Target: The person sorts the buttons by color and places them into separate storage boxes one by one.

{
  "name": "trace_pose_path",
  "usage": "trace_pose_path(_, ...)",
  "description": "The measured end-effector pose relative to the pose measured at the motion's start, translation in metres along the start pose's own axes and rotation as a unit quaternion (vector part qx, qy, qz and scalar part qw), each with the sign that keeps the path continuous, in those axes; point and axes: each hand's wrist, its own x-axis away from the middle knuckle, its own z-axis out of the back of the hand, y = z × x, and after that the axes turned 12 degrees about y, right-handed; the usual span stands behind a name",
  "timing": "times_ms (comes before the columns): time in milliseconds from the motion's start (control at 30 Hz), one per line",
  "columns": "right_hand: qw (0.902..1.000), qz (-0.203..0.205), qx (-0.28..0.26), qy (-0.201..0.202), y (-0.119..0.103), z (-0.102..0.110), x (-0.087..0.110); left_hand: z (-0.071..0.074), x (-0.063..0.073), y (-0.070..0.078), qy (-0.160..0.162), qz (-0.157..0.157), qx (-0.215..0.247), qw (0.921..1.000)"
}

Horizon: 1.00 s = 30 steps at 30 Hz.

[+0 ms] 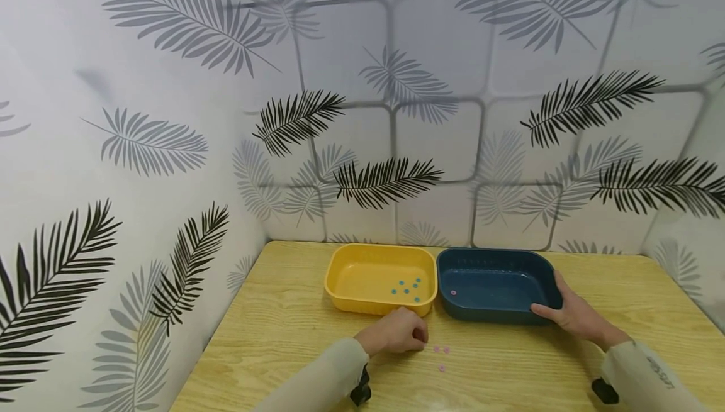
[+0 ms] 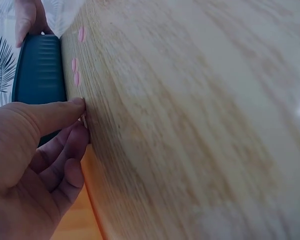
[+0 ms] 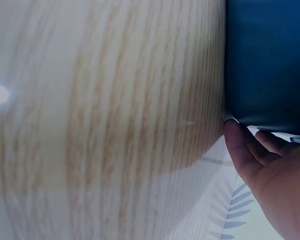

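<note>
"At four o'clock from the left hand [image 1: 395, 331], three small round pink discs [image 1: 442, 368] on the wooden table [image 1: 260, 343]. Grip?"

"Left wrist view alone shows it: thumb and forefinger pinch a small pinkish piece [image 2: 83, 119]."

"Tray contents?"

"Head view only: six blue discs [image 1: 406, 291] in the rectangular yellow plastic tray [image 1: 362, 305]; at its three o'clock, one pink disc [image 1: 453, 292] in the dark-blue plastic tray [image 1: 487, 315], right hand [image 1: 579, 312] gripping its right end."

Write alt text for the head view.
A person's curled left hand is beside three small pink pieces on a wooden table; the right hand grips a navy tray holding one pink piece. The adjacent yellow tray holds six blue pieces.
</note>
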Motion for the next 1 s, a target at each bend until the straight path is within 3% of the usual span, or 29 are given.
trace_pose_path(333,0.9999,0.005,0.01,0.004,-0.0004,-0.0007,0.0003,0.0015,-0.0003,0.0009,-0.001,0.023,0.036,0.9991)
trace_pose_path(767,0.9998,0.007,0.014,0.007,0.0008,-0.0007,-0.0006,-0.0032,-0.0017,-0.0009,0.006,0.009,0.02,0.9997)
trace_pose_path(1000,0.9998,0.001,0.018,0.005,-0.0006,-0.0007,0.0002,0.0007,0.0004,0.0018,-0.005,-0.012,0.059,0.9982)
